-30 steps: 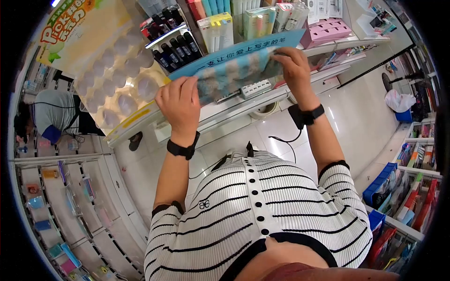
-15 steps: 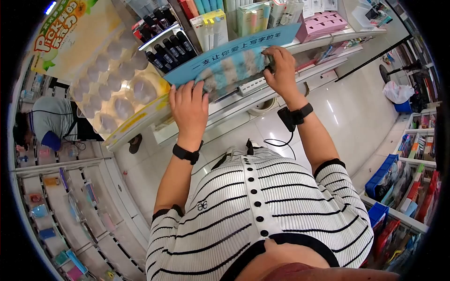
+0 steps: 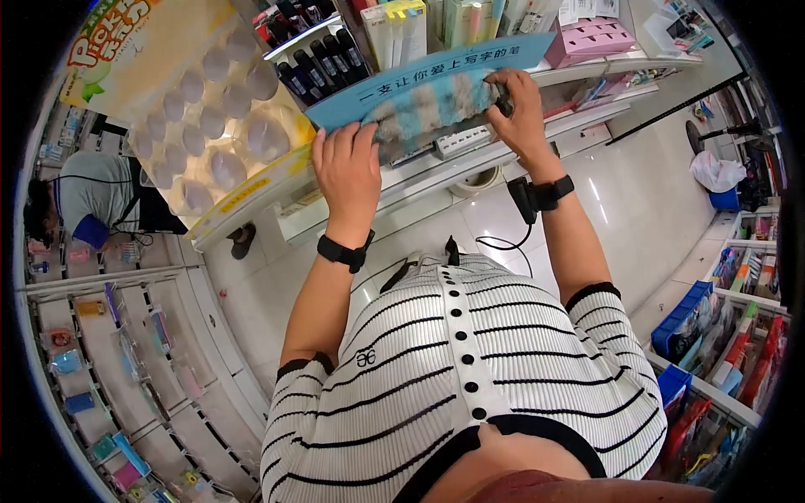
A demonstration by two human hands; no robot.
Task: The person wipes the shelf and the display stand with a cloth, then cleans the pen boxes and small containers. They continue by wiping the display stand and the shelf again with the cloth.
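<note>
A fuzzy cloth [image 3: 432, 109] with grey and light blue stripes lies stretched along the front of a blue sign board [image 3: 344, 109] with Chinese writing. At the cloth's left end, my left hand [image 3: 348, 172] has its fingers bent over the edge, with the thumb side against the fabric. My right hand [image 3: 520, 117] pinches the right end between thumb and fingers, where a dark bunched part shows. Behind the board stand black-capped pens [image 3: 323, 67] and boxes of pens [image 3: 398, 33]. Each wrist wears a black band.
To the left is a yellow display panel [image 3: 285, 172] with rows of clear round domes [image 3: 226, 168]. A pink box [image 3: 591, 42] sits on the counter at the right. Stocked shelves [image 3: 725, 335] line the right side. Another person [image 3: 92, 197] bends at the far left.
The whole view has shifted slightly, so the counter, board and both hands appear a little further right and higher. Both hands keep their places at the cloth's ends.
</note>
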